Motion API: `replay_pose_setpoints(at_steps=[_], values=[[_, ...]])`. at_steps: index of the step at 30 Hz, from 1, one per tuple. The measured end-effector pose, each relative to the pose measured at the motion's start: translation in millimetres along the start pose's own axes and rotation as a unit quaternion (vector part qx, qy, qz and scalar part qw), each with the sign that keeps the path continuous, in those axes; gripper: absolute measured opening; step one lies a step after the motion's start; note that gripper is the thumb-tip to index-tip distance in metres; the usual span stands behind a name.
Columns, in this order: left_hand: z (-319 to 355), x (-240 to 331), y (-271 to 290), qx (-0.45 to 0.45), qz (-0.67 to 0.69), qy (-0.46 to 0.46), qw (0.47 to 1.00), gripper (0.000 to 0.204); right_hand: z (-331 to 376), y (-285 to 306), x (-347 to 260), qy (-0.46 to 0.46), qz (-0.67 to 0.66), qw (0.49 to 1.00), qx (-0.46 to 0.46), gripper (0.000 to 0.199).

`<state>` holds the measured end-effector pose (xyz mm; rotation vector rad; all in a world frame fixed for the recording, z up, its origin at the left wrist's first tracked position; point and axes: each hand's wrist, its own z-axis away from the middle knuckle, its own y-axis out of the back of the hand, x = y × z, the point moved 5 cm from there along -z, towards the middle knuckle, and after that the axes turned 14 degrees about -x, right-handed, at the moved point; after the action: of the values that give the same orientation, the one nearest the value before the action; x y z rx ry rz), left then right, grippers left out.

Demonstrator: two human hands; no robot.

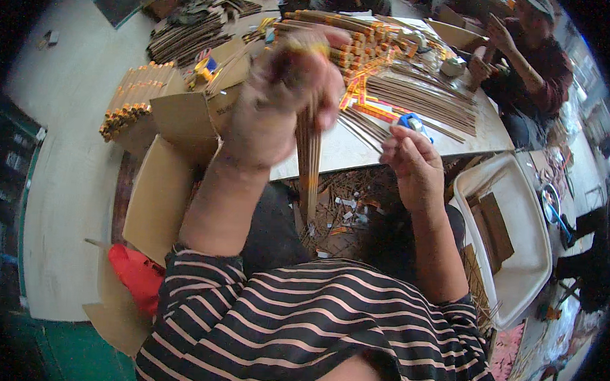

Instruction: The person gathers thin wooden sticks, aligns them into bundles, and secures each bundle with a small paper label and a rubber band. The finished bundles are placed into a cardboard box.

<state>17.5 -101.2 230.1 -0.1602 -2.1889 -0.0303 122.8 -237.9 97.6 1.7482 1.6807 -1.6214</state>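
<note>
My left hand (pixel 282 94), blurred by motion, is raised over the table edge. Its fingers are wrapped round a bundle of brown incense sticks (pixel 309 167) that hangs down from it, with an orange band around the lower part. My right hand (pixel 416 167) is up at the table's front edge, its thumb and fingertips pressed together; whatever is in the pinch is too small to make out. Just beyond it sits a blue tape dispenser (pixel 411 123). Orange and yellow paper strips (pixel 376 110) and loose incense sticks (pixel 428 97) lie on the white table (pixel 341 151).
Banded bundles (pixel 352 43) are stacked at the back. More bundles (pixel 139 91) stand left, beside an open cardboard box (pixel 159 184) with a red bag (pixel 137 272). A white plastic tub (pixel 519 268) is at my right. Another person (pixel 528 78) works at the far right.
</note>
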Motion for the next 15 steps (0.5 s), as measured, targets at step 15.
replay_pose_setpoints(at_steps=[15], values=[[3.0,-38.6,105.7,0.291,-0.22,-0.101,0.926,0.026,11.8,-5.9,48.1,-0.177,0.104,0.977,-0.055,0.019]])
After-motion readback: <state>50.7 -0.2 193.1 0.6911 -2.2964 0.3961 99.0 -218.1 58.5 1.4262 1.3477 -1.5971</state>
